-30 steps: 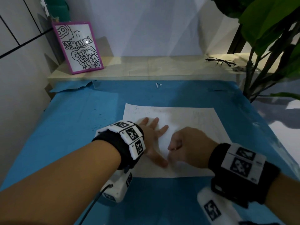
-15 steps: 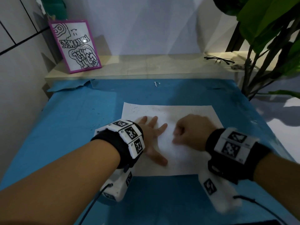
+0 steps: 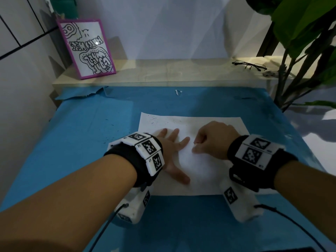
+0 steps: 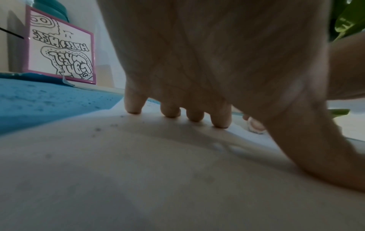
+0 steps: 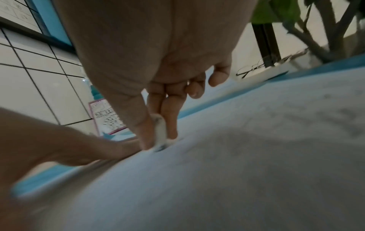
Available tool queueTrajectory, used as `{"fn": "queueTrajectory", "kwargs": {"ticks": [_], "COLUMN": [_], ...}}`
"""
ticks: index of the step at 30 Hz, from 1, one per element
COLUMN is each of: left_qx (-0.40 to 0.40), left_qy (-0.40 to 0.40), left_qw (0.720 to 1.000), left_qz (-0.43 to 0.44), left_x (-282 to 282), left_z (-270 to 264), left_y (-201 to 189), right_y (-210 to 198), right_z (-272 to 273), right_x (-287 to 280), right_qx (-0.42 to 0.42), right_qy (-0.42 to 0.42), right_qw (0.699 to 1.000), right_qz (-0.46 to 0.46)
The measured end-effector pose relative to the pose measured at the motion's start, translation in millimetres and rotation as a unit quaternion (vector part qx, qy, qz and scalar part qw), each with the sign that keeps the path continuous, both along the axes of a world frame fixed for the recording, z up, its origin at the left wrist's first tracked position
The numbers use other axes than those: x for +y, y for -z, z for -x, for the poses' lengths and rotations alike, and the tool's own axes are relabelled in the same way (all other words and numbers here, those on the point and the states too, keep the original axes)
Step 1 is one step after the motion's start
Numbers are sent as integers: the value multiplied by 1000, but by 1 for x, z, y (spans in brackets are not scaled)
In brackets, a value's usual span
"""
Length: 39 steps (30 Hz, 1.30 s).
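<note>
A white sheet of paper (image 3: 200, 171) lies on the blue table cover (image 3: 81, 142). My left hand (image 3: 174, 148) lies flat on the sheet's left part, fingers spread and straight, pressing it down; its fingertips (image 4: 220, 123) touch the paper (image 4: 158, 171). My right hand (image 3: 209, 140) is curled just right of the left fingers. It pinches a small white eraser (image 5: 160, 132) between thumb and fingers, with the eraser's tip on the paper (image 5: 256, 156). The eraser (image 4: 255, 126) also shows past the left thumb. Faint pencil marks and dark crumbs dot the sheet.
A pink-framed black-and-white drawing (image 3: 87, 50) leans on the pale ledge (image 3: 163, 73) at the back left. Glasses (image 3: 249, 65) lie on the ledge's right end. A leafy plant (image 3: 300, 42) stands at the right. A torn edge of the blue cover (image 3: 81, 94) curls up.
My right hand has slid with the eraser away from me, from beside the left thumb up to beside the left fingertips. The left hand has stayed flat on the sheet.
</note>
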State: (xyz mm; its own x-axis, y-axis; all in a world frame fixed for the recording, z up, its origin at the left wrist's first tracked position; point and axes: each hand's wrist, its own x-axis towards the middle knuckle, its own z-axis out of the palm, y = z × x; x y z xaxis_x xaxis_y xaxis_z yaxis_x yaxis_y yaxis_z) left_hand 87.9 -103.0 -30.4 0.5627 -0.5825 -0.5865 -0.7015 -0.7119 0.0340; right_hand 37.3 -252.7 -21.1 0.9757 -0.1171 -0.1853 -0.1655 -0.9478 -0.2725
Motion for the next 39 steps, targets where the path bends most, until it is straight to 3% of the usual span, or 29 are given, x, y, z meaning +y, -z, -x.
{"fn": "queueTrajectory", "kwargs": {"ticks": [3, 7, 11, 13, 16, 18, 21, 25, 27, 30, 32, 34, 35, 37, 39], "left_qx": [-8, 3, -6, 0, 14, 19, 1, -27, 7, -25, -103, -155, -148, -112, -74], "left_qy": [9, -4, 3, 1, 0, -4, 10, 148, 198, 162, 29, -128, -150, -99, 14], "left_qw": [1000, 1000, 1000, 1000, 1000, 1000, 1000, 987, 974, 980, 994, 979, 977, 989, 997], "left_qz": [0, 6, 13, 10, 3, -1, -1, 64, 110, 114, 28, -20, -19, 3, 28], "left_x": [0, 1, 2, 2, 3, 5, -1, -26, -36, -37, -25, -11, -10, -12, -17], "left_z": [0, -2, -3, -3, -4, -5, 4, 57, 78, 49, 5, -27, -31, -18, 9], "left_y": [1, 3, 4, 4, 3, 3, 1, 5, 9, 11, 15, 10, 6, -4, -12], "right_y": [6, -2, 8, 9, 4, 9, 26, 43, 45, 45, 44, 44, 44, 44, 44], "right_z": [7, -6, 3, 5, 4, 16, 41, 47, 47, 48, 50, 50, 51, 51, 52], "right_x": [20, 0, 14, 3, -26, -36, -45, -53, -53, -54, -53, -53, -52, -52, -51], "right_qx": [16, 14, 24, 26, -48, -104, -124, -175, -182, -181, -179, -182, -183, -183, -182], "right_qy": [-61, 18, -20, 13, 96, 166, 287, 346, 339, 321, 319, 318, 319, 320, 315], "right_qw": [998, 1000, 998, 998, 992, 961, 860, 788, 789, 795, 797, 799, 800, 803, 807], "right_qz": [-23, -2, -55, -63, -69, -194, -403, -478, -479, -481, -480, -478, -474, -468, -466]}}
